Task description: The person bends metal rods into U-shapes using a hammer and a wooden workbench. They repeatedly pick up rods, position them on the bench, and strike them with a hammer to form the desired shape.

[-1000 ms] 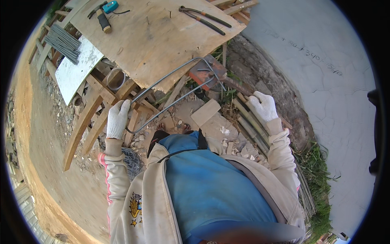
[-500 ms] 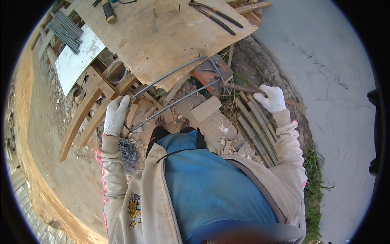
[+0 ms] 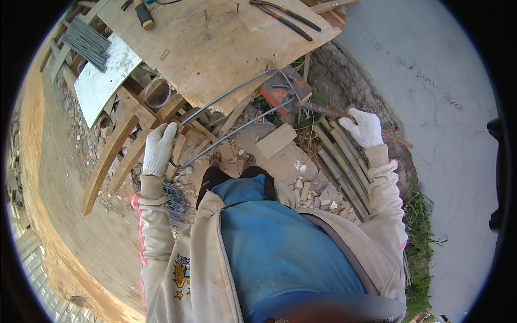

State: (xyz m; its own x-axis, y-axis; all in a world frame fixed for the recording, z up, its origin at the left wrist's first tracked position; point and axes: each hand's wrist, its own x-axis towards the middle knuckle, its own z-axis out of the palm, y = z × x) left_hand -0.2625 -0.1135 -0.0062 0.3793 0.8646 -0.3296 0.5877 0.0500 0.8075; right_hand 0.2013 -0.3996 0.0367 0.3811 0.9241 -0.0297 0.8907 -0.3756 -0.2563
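Observation:
My gloved left hand [image 3: 159, 150] is closed on the near left end of a long bent steel rod loop [image 3: 231, 133]. The loop stretches away to the right, and its far end lies over a reddish metal bending block [image 3: 280, 91] with short pegs. My gloved right hand [image 3: 364, 129] is closed around a rusty bar [image 3: 323, 109], which comes out from the block's side and shows again beyond the hand.
A plywood board [image 3: 215, 48] carries pincers [image 3: 285, 19] and a black-handled tool [image 3: 143, 13]. Cut rods [image 3: 86, 44] lie at the far left by a white panel [image 3: 105, 81]. Bamboo poles [image 3: 344, 167] lean below my right hand. Tangled wire [image 3: 173, 203] lies below my left.
The view has shifted slightly. Both hands keep their grips, and the loop's far end still lies at the bending block; both hands appear a little further right in the picture.

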